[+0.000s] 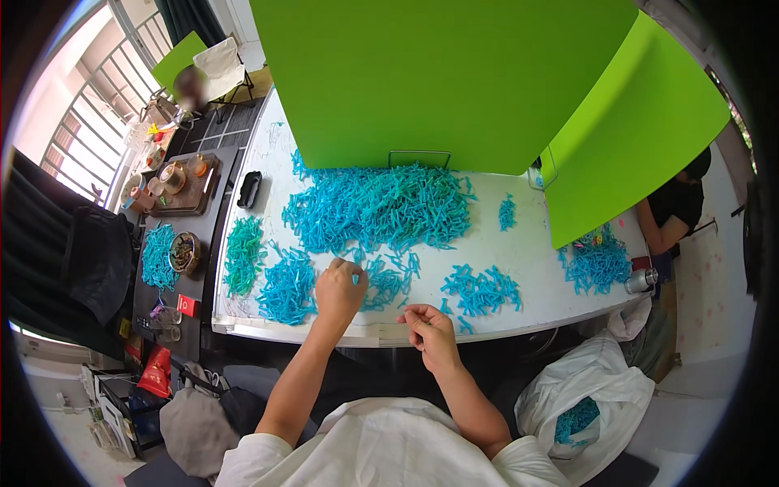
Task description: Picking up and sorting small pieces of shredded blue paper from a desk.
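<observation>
My left hand hovers over the near edge of the blue pieces, fingers curled into a pinch. A bit of blue shows at its fingertips, but whether it is held or lies behind cannot be made out. Lower and to the right, my right hand is closed with thumb and forefinger together near the table's front edge; anything in it is too small to see. Between and beyond the hands lie loose blue plastic pieces, small and narrow. A big heap of blue and teal ones spreads behind them.
Smaller piles flank my hands: a blue one, a green one and another blue one. Tall green panels stand at the back. A person sits at the right. A white bag holds more pieces.
</observation>
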Demonstrator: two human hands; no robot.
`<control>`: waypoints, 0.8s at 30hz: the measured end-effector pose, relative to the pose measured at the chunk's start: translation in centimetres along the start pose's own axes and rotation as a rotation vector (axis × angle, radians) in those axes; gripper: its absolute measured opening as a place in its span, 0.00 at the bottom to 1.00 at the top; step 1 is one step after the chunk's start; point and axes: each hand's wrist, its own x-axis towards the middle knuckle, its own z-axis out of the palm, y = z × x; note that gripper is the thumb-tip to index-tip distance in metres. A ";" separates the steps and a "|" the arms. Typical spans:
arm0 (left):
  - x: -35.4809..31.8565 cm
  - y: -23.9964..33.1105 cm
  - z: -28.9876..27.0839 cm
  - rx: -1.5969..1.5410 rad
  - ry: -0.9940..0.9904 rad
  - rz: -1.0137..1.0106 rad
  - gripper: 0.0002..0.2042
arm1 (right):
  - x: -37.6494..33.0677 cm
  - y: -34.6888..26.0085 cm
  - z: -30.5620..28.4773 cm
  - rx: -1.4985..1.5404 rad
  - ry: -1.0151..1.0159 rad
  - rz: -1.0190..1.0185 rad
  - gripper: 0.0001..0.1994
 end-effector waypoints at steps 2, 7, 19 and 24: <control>-0.8 -0.4 -0.4 -0.121 -0.130 -0.071 0.04 | 0.2 -0.2 0.5 -0.005 -0.008 0.000 0.09; -3.6 1.9 -4.4 -0.513 -0.498 -0.246 0.06 | 1.9 -0.2 1.7 -0.217 0.087 -0.302 0.07; -7.0 3.3 -3.5 -0.845 -0.438 -0.421 0.04 | 1.2 2.9 2.2 -0.087 0.116 -0.190 0.04; -7.2 -0.1 -1.3 -1.067 -0.449 -0.357 0.05 | 0.1 2.2 2.2 -0.156 0.075 -0.189 0.04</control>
